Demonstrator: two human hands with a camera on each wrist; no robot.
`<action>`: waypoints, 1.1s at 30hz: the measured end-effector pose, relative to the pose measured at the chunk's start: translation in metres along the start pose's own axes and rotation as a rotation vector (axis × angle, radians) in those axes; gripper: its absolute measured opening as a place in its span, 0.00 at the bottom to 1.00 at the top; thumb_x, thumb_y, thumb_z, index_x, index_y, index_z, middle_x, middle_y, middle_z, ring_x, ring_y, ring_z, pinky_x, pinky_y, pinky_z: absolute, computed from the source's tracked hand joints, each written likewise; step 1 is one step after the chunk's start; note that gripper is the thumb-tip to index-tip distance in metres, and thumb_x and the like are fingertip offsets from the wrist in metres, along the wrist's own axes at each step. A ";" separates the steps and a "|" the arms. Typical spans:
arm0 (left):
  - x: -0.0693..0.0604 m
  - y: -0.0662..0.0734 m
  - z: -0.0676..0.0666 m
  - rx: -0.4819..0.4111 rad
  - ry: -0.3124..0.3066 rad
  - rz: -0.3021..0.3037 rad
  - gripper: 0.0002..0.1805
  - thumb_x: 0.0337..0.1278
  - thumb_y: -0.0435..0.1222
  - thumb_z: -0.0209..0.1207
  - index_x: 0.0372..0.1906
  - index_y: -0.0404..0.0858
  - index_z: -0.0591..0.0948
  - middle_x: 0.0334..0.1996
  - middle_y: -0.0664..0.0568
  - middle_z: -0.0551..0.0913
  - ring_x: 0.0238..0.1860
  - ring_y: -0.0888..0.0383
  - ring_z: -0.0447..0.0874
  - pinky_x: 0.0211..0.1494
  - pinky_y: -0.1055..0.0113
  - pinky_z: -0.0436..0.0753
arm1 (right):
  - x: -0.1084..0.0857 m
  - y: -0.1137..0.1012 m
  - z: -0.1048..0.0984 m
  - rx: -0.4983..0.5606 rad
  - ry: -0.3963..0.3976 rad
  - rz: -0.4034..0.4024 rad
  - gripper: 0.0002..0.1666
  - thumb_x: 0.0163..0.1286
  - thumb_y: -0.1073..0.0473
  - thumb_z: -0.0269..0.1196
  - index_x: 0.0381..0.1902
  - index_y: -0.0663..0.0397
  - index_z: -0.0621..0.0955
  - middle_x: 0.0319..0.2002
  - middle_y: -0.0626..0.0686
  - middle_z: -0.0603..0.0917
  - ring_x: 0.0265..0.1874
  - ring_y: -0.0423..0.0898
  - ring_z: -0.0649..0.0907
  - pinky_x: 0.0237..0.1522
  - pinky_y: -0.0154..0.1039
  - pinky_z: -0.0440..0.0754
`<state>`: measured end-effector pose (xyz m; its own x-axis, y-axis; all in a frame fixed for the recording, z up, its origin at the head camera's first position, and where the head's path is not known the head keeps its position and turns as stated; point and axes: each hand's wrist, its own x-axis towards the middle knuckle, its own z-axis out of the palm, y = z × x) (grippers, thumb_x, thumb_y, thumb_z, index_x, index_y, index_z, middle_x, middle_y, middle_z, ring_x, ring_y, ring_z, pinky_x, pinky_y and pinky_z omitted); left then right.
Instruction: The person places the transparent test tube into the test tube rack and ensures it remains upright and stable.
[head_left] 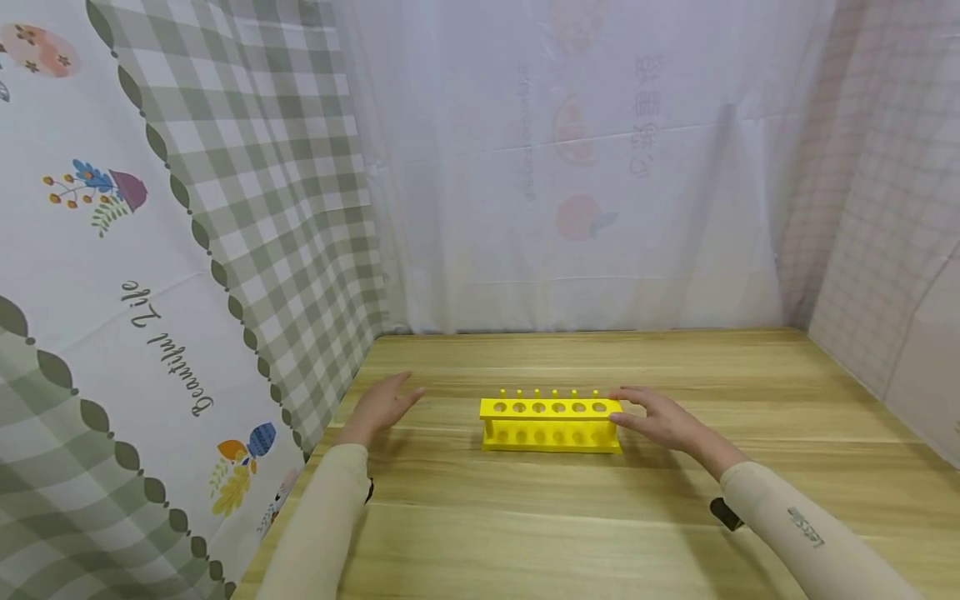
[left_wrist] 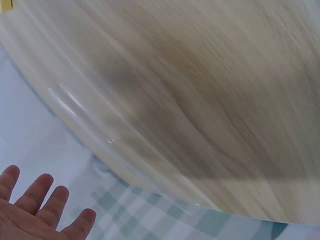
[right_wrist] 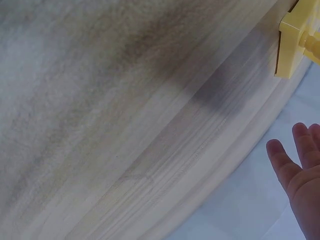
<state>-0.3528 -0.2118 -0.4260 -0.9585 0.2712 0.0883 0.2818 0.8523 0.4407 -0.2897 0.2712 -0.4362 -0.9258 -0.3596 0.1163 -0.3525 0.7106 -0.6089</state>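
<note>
A yellow test tube rack (head_left: 551, 423) stands upright on the wooden table, with a row of round holes in its top plate and a row of short pegs behind. At its right end is my right hand (head_left: 662, 419), thumb and fingers spread apart around that end; whether they touch it cannot be told. In the right wrist view the hand (right_wrist: 300, 170) shows straight fingers, and the end of the rack (right_wrist: 295, 40) appears at the upper right. My left hand (head_left: 381, 408) hovers left of the rack, holding nothing. The left wrist view shows its fingers (left_wrist: 55, 205) spread.
The wooden table (head_left: 525, 525) reaches back to a white curtain (head_left: 465, 208). A green checked cloth (head_left: 247, 125) hangs along the left edge, and a pale checked cloth (head_left: 885, 233) along the right. A dark strap piece (head_left: 725, 513) shows at the right wrist.
</note>
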 end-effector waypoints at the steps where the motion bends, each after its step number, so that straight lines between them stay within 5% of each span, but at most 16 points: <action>1: 0.000 -0.003 -0.001 0.003 0.001 0.000 0.35 0.74 0.51 0.50 0.73 0.30 0.64 0.70 0.34 0.66 0.69 0.36 0.64 0.71 0.43 0.62 | 0.000 0.000 0.000 0.000 0.000 -0.001 0.32 0.74 0.43 0.59 0.67 0.58 0.74 0.68 0.71 0.66 0.66 0.73 0.66 0.58 0.71 0.68; 15: -0.003 -0.033 -0.017 0.004 -0.051 -0.066 0.35 0.67 0.40 0.62 0.72 0.28 0.64 0.70 0.33 0.66 0.69 0.34 0.63 0.71 0.43 0.63 | 0.000 0.003 0.000 0.014 -0.010 -0.020 0.32 0.75 0.44 0.59 0.67 0.60 0.73 0.68 0.71 0.67 0.66 0.73 0.65 0.58 0.72 0.67; 26: 0.009 -0.045 -0.008 -0.010 -0.073 -0.129 0.31 0.65 0.35 0.63 0.70 0.32 0.69 0.66 0.33 0.71 0.65 0.35 0.69 0.66 0.43 0.69 | -0.001 0.004 -0.002 0.019 -0.001 -0.026 0.33 0.74 0.45 0.59 0.67 0.61 0.73 0.67 0.69 0.69 0.65 0.73 0.67 0.57 0.72 0.68; 33: 0.006 -0.044 -0.003 -0.043 -0.086 -0.163 0.29 0.66 0.33 0.61 0.70 0.34 0.70 0.65 0.33 0.72 0.65 0.35 0.69 0.65 0.42 0.70 | 0.000 0.006 0.000 0.021 -0.001 -0.028 0.33 0.74 0.45 0.60 0.67 0.61 0.73 0.67 0.70 0.69 0.64 0.73 0.67 0.57 0.71 0.68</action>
<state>-0.3711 -0.2494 -0.4428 -0.9834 0.1699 -0.0633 0.1192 0.8688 0.4805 -0.2922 0.2753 -0.4396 -0.9155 -0.3796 0.1330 -0.3754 0.6876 -0.6215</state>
